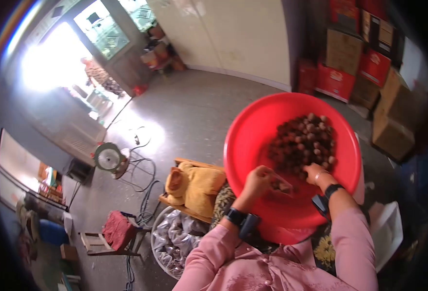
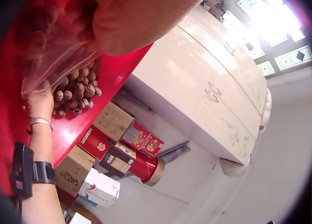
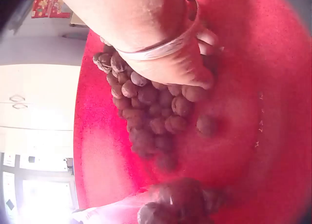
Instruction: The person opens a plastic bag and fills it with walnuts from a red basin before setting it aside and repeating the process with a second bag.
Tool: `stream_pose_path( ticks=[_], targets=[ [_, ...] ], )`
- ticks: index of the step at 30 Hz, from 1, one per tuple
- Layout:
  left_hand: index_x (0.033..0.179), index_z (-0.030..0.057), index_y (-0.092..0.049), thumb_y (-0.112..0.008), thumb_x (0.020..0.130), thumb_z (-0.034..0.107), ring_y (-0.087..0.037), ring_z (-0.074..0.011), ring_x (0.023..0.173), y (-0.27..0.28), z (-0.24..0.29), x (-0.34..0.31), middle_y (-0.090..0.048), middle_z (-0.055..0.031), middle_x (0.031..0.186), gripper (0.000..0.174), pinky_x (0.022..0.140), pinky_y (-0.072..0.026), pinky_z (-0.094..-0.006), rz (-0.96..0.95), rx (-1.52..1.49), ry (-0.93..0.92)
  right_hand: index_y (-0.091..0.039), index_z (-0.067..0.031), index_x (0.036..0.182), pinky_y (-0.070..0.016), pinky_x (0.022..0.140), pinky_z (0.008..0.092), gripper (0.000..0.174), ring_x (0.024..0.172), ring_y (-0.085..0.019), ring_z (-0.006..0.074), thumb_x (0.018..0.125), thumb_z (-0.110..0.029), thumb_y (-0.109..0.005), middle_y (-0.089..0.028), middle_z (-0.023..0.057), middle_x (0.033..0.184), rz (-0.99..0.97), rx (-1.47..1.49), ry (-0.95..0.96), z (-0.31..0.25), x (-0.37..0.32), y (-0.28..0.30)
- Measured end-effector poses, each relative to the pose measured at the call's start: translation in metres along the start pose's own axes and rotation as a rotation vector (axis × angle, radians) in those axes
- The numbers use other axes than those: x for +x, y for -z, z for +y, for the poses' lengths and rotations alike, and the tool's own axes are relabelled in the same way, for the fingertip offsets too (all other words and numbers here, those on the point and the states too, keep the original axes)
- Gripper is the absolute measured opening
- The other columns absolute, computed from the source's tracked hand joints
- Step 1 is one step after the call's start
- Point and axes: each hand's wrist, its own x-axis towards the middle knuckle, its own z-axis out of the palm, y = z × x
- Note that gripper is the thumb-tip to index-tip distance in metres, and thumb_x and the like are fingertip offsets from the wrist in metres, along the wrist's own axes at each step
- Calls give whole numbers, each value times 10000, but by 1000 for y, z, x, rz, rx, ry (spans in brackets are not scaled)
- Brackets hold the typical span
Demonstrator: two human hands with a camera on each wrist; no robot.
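Red plastic forms the basin (image 1: pixel 245 133) where the walnuts (image 1: pixel 308 138) lie heaped. On my remote feed, the left hand (image 1: pixel 258 180) pinches a clear bag (image 1: pixel 285 188) with some walnuts inside; the right hand (image 1: pixel 315 173) is at the heap's edge, and I cannot tell whether it grips any. I'd hold the bag's mouth wide, gathering few at once.

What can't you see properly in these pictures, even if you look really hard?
- Whether the right hand holds anything: right wrist view, the hand itself hides most of its fingers.
- How many nuts there are: head view, those on top hide the rest.
- How many are in the bag: right wrist view, blurred and cut off by the bottom edge.
- What the far person is doing: head view, too small, beside glare.
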Motion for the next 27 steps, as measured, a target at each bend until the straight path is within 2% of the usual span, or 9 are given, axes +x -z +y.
stream_pose_path(
  ticks=[5, 8, 10, 15, 19, 22, 23, 24, 27],
  targets=[
    [961, 17, -648, -621, 850, 96, -614, -139, 682, -2, 7, -6, -637, -73, 783, 139, 581, -496, -273, 38, 128, -71, -624, -201, 1209, -463, 983, 417, 453, 1122, -573, 345, 761, -142, -650, -616, 172, 1176, 24, 9, 69, -4, -8, -1],
    [953, 15, -647, -634, 845, 113, -616, -142, 690, -2, 9, -5, -635, -75, 780, 147, 597, -498, -275, 38, 138, -90, -615, -204, 1215, -452, 981, 429, 485, 1105, -568, 373, 732, -175, -646, -608, 212, 1144, 39, 11, 111, -2, -5, -2],
    [955, 15, -647, -630, 842, 108, -620, -146, 698, -1, 7, -5, -636, -77, 779, 147, 602, -500, -278, 8, 132, -85, -620, -214, 1222, -451, 994, 413, 476, 1132, -568, 340, 752, -143, -649, -612, 156, 1202, -20, 16, 64, -10, -13, 8],
    [960, 14, -649, -620, 840, 95, -623, -147, 701, -2, 8, -5, -635, -72, 776, 148, 606, -501, -278, 19, 114, -74, -623, -216, 1224, -453, 990, 403, 496, 1123, -579, 322, 730, -173, -654, -635, 150, 1168, -32, -4, 57, -10, -11, 7],
    [959, 16, -654, -604, 841, 78, -624, -148, 701, -2, 22, -12, -645, -69, 780, 142, 605, -503, -277, 8, 67, -24, -654, -165, 1148, -459, 973, 416, 432, 1108, -586, 331, 720, -219, -661, -639, 165, 1146, -33, 9, 82, -10, -7, 7],
    [948, 22, -674, -601, 849, 56, -627, -140, 724, -1, 0, 0, -678, -77, 834, 128, 626, -508, -280, 60, 46, -40, -674, -114, 1054, -479, 928, 439, 369, 1051, -605, 358, 734, -296, -645, -643, 188, 1106, 46, 56, 141, -6, -2, 2],
    [951, 26, -678, -626, 854, 79, -621, -132, 709, 1, -8, 6, -674, -77, 825, 122, 603, -500, -273, 63, 71, -55, -681, -107, 1034, -490, 902, 445, 371, 1007, -620, 368, 741, -328, -635, -653, 193, 1071, 95, 80, 180, 2, 7, -4],
    [948, 28, -679, -643, 861, 108, -610, -117, 674, -2, 18, -8, -668, -67, 804, 124, 568, -488, -264, 64, 36, 8, -683, -105, 1029, -494, 895, 440, 371, 992, -628, 360, 732, -323, -644, -661, 183, 1053, 111, 129, 176, -3, -2, 5],
    [970, 3, -663, -610, 883, 109, -589, -99, 588, -1, 25, -9, -664, -63, 775, 147, 497, -454, -239, 50, 58, 32, -672, -105, 1042, -508, 852, 400, 402, 969, -644, 330, 698, -313, -695, -678, 164, 1014, 115, 249, 103, -3, -5, 10]
  ],
)
